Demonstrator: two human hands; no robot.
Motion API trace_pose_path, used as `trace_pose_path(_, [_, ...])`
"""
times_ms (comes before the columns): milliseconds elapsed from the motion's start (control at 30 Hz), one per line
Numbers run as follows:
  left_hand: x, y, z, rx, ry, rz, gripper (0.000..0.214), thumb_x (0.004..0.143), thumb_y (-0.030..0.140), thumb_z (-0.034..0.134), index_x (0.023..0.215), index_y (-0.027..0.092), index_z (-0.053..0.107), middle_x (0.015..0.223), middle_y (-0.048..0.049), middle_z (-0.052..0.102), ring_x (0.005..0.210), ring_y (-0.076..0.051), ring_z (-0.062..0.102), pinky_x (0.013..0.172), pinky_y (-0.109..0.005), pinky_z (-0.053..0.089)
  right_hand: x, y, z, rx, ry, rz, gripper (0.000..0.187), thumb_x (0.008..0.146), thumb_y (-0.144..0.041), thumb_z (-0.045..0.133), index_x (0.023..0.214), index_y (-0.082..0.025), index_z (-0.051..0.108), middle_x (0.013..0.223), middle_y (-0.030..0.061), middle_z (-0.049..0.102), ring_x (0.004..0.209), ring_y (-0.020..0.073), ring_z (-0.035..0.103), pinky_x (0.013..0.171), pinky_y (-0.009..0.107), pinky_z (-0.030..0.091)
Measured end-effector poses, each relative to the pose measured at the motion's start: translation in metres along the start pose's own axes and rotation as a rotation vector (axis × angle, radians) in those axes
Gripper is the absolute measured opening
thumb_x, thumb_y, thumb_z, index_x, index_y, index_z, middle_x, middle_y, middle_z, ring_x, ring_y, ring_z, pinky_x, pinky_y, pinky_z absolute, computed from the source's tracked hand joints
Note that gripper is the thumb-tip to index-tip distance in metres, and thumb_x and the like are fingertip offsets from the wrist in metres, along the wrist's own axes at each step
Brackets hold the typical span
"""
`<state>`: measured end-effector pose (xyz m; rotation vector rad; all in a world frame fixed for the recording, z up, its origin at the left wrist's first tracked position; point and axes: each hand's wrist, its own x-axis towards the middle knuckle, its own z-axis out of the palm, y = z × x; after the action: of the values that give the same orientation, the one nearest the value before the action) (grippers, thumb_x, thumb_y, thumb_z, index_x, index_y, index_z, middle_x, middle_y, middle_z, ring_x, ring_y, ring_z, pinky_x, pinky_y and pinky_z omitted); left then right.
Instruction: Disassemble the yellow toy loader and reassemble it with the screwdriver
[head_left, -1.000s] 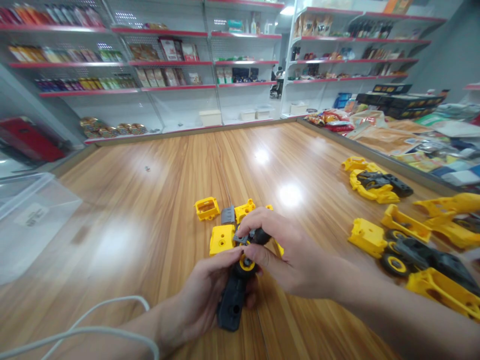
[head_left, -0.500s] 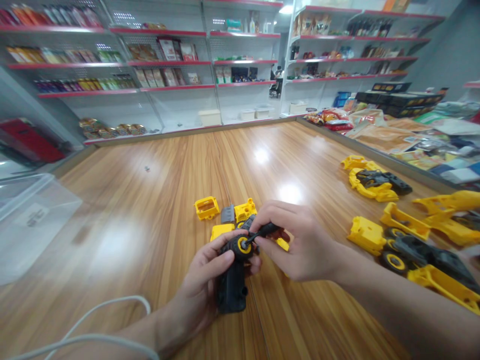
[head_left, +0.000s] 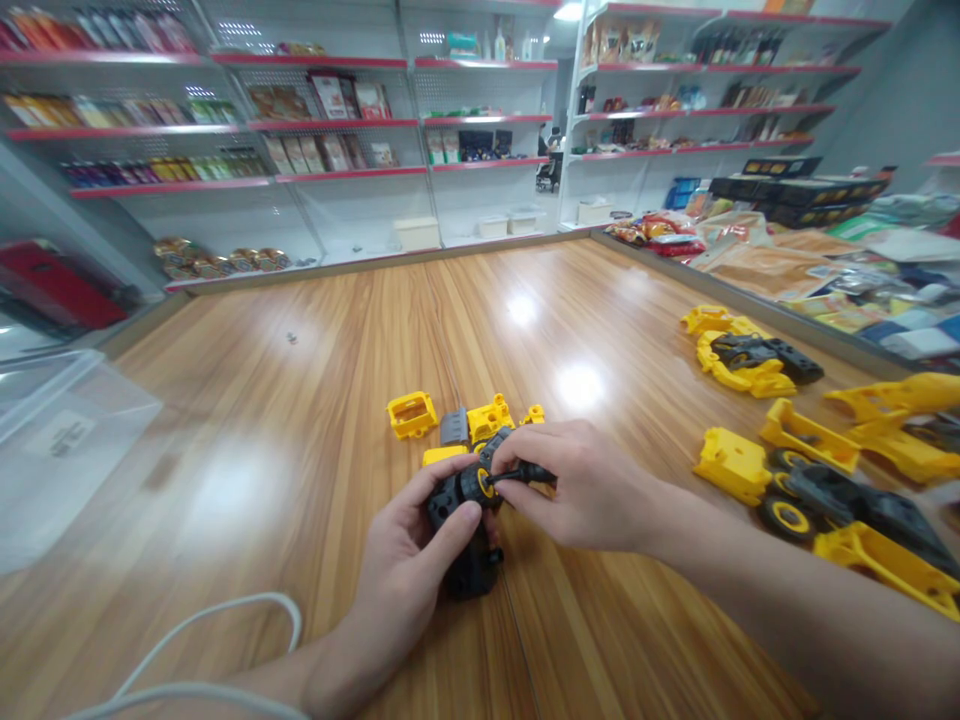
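Observation:
My left hand (head_left: 409, 570) is wrapped around a black toy-vehicle chassis (head_left: 469, 565) that stands on the wooden table (head_left: 300, 400). A black wheel with a yellow hub (head_left: 477, 484) sits at the chassis's top end. My right hand (head_left: 581, 485) pinches a small black screwdriver (head_left: 525, 473), and its tip rests against the yellow hub. Just beyond my hands lie loose parts: a yellow housing (head_left: 412, 414), a grey piece (head_left: 454, 427) and a yellow block (head_left: 490, 417).
Yellow and black toy vehicles in pieces (head_left: 817, 480) lie along the table's right side, with another (head_left: 742, 358) farther back. A clear plastic bin (head_left: 60, 440) stands at the left. A white cable (head_left: 202, 640) curves near my left arm. Shop shelves line the back wall.
The chassis has been tipped more upright and drawn slightly away from me. My right hand has shifted so the screwdriver meets the wheel hub from the right.

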<state>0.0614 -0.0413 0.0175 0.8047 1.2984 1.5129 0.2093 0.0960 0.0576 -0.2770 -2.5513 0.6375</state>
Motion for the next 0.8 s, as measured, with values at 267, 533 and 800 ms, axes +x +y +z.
trace_pose_path(267, [0.002, -0.012, -0.007, 0.006, -0.038, 0.056, 0.041, 0.085, 0.028, 0.065, 0.124, 0.022, 0.053, 0.087, -0.0034, 0.066, 0.072, -0.016, 0.064, 0.068, -0.026, 0.054, 0.001, -0.001, -0.002, -0.033, -0.051, -0.003, 0.012, 0.086, -0.021, 0.057, 0.086, -0.015, 0.067, 0.079, 0.0036, 0.070, 0.071, 0.0146, 0.063, 0.068, 0.025, 0.044])
trace_pose_path(533, [-0.001, -0.012, -0.006, 0.044, -0.030, 0.074, 0.040, 0.084, 0.028, 0.067, 0.122, 0.022, 0.056, 0.093, -0.0038, 0.064, 0.072, -0.014, 0.064, 0.067, -0.025, 0.055, 0.000, -0.003, -0.004, -0.025, -0.095, -0.002, 0.014, 0.087, -0.022, 0.055, 0.086, -0.015, 0.067, 0.080, 0.0043, 0.070, 0.072, 0.0149, 0.063, 0.069, 0.026, 0.044])
trace_pose_path(800, [-0.001, -0.012, -0.008, 0.095, -0.019, 0.095, 0.040, 0.083, 0.028, 0.068, 0.121, 0.022, 0.058, 0.100, -0.0051, 0.065, 0.076, -0.014, 0.064, 0.072, -0.025, 0.054, 0.000, -0.001, -0.004, -0.018, -0.098, -0.037, 0.011, 0.082, -0.019, 0.058, 0.090, -0.015, 0.065, 0.085, 0.0035, 0.069, 0.076, 0.0149, 0.063, 0.070, 0.026, 0.044])
